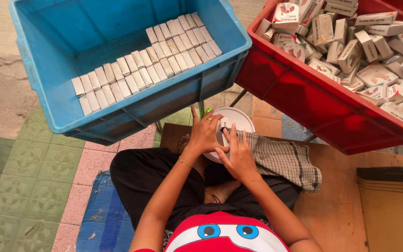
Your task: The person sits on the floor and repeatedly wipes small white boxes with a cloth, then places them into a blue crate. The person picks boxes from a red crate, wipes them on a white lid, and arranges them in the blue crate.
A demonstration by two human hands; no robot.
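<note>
Outdoors, both hands' [222, 142] grip clamps a small box [224, 123] above tiled floor [29, 177].

Blue plastic crate [47, 70], left: rows of small white cardboard boxes [145, 63] inside. Red plastic crate [304, 98], right: loose printed cartons [364, 51] heaped inside. Between, nearer: round white plastic lid [241, 119]; checked woven cloth [283, 158] just right of it.
</note>
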